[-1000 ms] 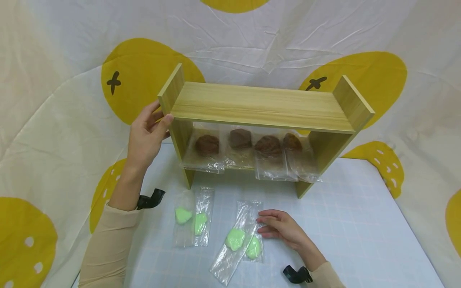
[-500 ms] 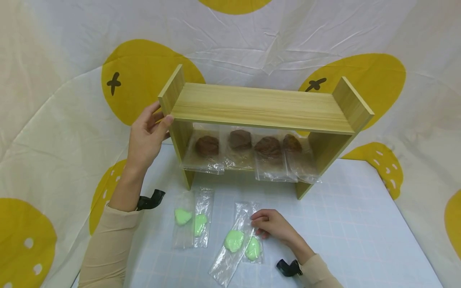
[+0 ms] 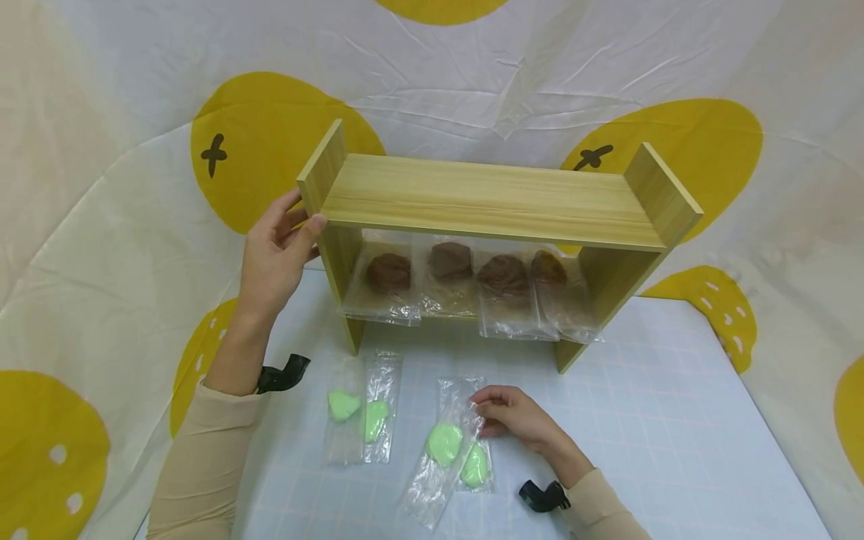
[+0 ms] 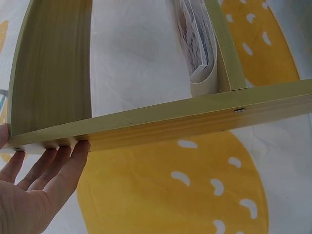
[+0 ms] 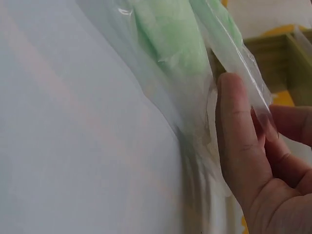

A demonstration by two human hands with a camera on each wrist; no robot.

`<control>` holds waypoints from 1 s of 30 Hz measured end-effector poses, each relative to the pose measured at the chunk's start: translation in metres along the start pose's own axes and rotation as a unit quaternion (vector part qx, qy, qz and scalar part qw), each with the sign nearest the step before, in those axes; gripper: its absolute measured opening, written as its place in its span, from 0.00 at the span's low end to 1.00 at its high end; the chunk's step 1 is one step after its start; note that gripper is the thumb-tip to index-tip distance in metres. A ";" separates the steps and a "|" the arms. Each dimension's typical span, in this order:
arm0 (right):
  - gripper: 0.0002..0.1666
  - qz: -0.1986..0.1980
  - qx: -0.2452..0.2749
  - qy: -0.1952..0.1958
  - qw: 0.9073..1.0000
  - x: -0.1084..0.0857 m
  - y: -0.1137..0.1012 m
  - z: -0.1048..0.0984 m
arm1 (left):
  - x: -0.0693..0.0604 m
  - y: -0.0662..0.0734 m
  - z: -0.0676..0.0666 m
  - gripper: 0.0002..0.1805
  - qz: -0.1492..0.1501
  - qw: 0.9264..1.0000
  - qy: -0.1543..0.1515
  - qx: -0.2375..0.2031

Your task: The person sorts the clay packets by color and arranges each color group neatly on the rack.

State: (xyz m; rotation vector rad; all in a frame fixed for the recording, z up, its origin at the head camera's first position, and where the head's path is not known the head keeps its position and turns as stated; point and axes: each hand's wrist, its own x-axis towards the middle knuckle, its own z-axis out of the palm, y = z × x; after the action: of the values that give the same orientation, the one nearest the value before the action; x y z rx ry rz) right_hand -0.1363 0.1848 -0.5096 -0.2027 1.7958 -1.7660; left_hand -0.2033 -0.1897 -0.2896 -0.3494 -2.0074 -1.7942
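Note:
A wooden shelf (image 3: 493, 199) stands at the back, and my left hand (image 3: 273, 255) grips its left side panel near the top. In the left wrist view the fingers of my left hand (image 4: 41, 190) lie against the panel's outer face (image 4: 161, 134). My right hand (image 3: 520, 420) pinches the upper end of a clear bag with a green piece (image 3: 444, 444). Another bag with a green piece (image 3: 475, 466) lies partly beneath it. In the right wrist view, clear plastic (image 5: 253, 80) is between the thumb and fingers of my right hand (image 5: 268, 170).
Several clear bags with brown pieces (image 3: 502, 276) lie on the shelf's lower board, overhanging its front edge. Two more bags with green pieces (image 3: 343, 406) (image 3: 376, 420) lie on the tablecloth (image 3: 675, 420) at front left. A patterned cloth hangs behind.
My right hand has moved slightly left and taken hold of the upper bag, which has shifted a little, its lower end swinging right. My left hand stays on the shelf.

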 end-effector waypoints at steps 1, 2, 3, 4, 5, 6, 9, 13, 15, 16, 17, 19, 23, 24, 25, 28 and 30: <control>0.18 0.001 0.009 -0.004 1.000 0.001 0.000 -0.001 | 0.000 0.000 0.000 0.26 0.000 1.000 0.001 0.004; 0.18 0.003 0.017 -0.006 1.000 0.001 0.000 -0.001 | 0.000 0.000 0.000 0.26 0.000 1.000 0.001 0.004; 0.17 0.006 0.025 -0.008 1.000 0.001 0.001 -0.001 | 0.000 0.000 0.000 0.26 -0.001 1.000 0.000 0.004; 0.17 0.010 0.032 -0.009 0.999 0.002 0.001 -0.001 | 0.000 0.000 0.000 0.26 -0.001 1.000 0.000 0.005; 0.16 0.014 0.038 -0.009 0.999 0.002 0.001 -0.002 | 0.000 0.000 0.000 0.26 -0.002 1.000 -0.001 0.005; 0.16 0.019 0.043 -0.008 0.999 0.003 0.001 -0.002 | 0.000 0.000 0.000 0.26 -0.003 1.000 -0.001 0.006; 0.17 0.029 0.049 0.000 0.998 0.004 0.001 -0.001 | 0.000 0.001 0.000 0.26 -0.005 1.000 -0.002 0.008; 0.20 0.035 0.036 0.005 0.999 0.007 0.001 0.000 | -0.001 0.002 0.000 0.26 -0.003 1.000 -0.002 0.012; 0.21 0.036 0.021 0.007 0.999 0.008 0.001 0.001 | -0.001 0.002 0.000 0.26 -0.002 1.000 -0.002 0.013; 0.20 0.034 0.011 0.008 0.999 0.009 0.001 0.002 | -0.001 0.002 0.000 0.26 -0.003 1.000 -0.002 0.013; 0.20 0.032 0.000 0.008 0.999 0.010 0.001 0.002 | -0.001 0.002 0.000 0.26 -0.003 1.000 -0.002 0.012; 0.19 0.031 -0.013 0.006 0.999 0.011 0.000 0.002 | -0.001 0.002 0.000 0.26 -0.003 1.000 -0.002 0.013; 0.18 0.031 -0.012 -0.011 0.999 0.012 -0.001 0.002 | -0.001 0.002 0.000 0.26 -0.003 1.000 -0.002 0.011; 0.17 0.031 -0.005 -0.017 0.999 0.012 -0.001 0.002 | -0.001 0.002 0.000 0.26 -0.003 1.000 -0.002 0.011; 0.17 0.029 0.001 -0.025 0.999 0.012 -0.001 0.001 | -0.001 0.002 0.000 0.26 -0.003 1.000 -0.002 0.010; 0.16 0.030 0.026 -0.052 0.998 0.010 -0.001 -0.002 | -0.001 0.001 -0.001 0.26 -0.003 1.000 -0.003 0.008; 0.18 0.030 0.043 -0.071 0.996 0.009 -0.001 -0.004 | -0.001 0.001 -0.001 0.26 -0.002 1.000 -0.002 0.009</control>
State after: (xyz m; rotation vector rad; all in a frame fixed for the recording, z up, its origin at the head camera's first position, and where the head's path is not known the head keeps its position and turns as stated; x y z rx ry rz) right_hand -0.1455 0.1837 -0.5119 -0.2300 1.6069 -1.7382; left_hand -0.2019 -0.1904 -0.2890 -0.3448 -2.0274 -1.7790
